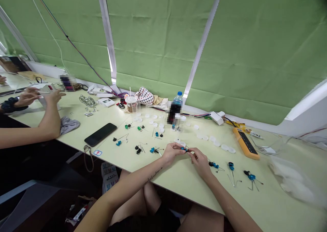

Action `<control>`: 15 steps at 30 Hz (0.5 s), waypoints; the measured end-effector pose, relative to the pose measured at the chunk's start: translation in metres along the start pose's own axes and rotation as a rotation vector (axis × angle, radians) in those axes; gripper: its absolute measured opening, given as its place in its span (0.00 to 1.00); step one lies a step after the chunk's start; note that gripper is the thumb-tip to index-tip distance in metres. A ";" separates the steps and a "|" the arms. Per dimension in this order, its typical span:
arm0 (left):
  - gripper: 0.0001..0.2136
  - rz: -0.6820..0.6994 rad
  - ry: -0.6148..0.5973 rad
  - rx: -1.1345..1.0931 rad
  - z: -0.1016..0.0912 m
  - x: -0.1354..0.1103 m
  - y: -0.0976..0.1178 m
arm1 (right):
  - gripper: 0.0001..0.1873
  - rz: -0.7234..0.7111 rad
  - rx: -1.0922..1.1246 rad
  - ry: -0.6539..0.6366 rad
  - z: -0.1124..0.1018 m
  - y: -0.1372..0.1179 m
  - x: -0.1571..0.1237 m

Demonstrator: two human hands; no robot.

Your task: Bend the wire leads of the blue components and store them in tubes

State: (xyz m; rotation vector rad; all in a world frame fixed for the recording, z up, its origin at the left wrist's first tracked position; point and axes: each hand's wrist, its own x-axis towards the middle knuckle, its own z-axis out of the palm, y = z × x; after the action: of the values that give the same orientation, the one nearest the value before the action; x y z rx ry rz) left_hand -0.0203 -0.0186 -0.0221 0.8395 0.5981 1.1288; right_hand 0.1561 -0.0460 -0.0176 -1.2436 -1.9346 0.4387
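Observation:
Over the table, the fingertips of both hands meet at a small blue-and-black part. My left hand pinches it from the left. From the right, my right hand closes its thumb and finger on its other end; the fingers hide much of it. Similar blue and black pieces with thin bent metal rods lie around: one set left of my left hand, another beside my right wrist, and others farther right. Green pieces lie farther back.
Round white caps spread behind my hands. A phone lies left; an orange power strip and plastic bag are right. At the back stand a drink cup and bottle. Another person's hands work at far left.

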 end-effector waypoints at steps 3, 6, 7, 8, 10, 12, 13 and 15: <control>0.17 0.002 0.011 0.005 0.000 0.000 0.000 | 0.15 -0.007 0.003 0.000 -0.001 -0.003 0.001; 0.17 0.005 0.017 0.003 0.000 0.001 -0.002 | 0.15 -0.013 0.005 -0.006 -0.001 -0.006 0.001; 0.17 0.008 0.020 0.001 0.000 0.001 -0.002 | 0.15 -0.013 0.004 -0.008 -0.002 -0.006 0.001; 0.18 0.012 0.024 0.000 0.000 0.001 -0.003 | 0.15 -0.013 0.003 -0.013 -0.002 -0.007 0.001; 0.18 0.021 0.027 -0.003 0.000 0.001 -0.003 | 0.15 -0.007 0.004 -0.024 -0.002 -0.007 0.001; 0.17 0.028 0.019 -0.009 0.000 0.001 -0.003 | 0.15 0.013 0.007 -0.041 -0.002 -0.006 0.001; 0.17 0.028 0.015 -0.012 0.000 0.001 -0.003 | 0.15 0.029 0.011 -0.046 -0.002 -0.005 0.001; 0.17 0.025 0.013 -0.015 0.000 0.001 -0.002 | 0.17 0.059 0.024 -0.043 -0.001 -0.003 0.001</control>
State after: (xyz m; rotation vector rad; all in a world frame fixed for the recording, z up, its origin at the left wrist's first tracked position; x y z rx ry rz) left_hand -0.0188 -0.0183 -0.0237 0.8295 0.5907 1.1612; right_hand 0.1544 -0.0466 -0.0144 -1.2883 -1.9264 0.5216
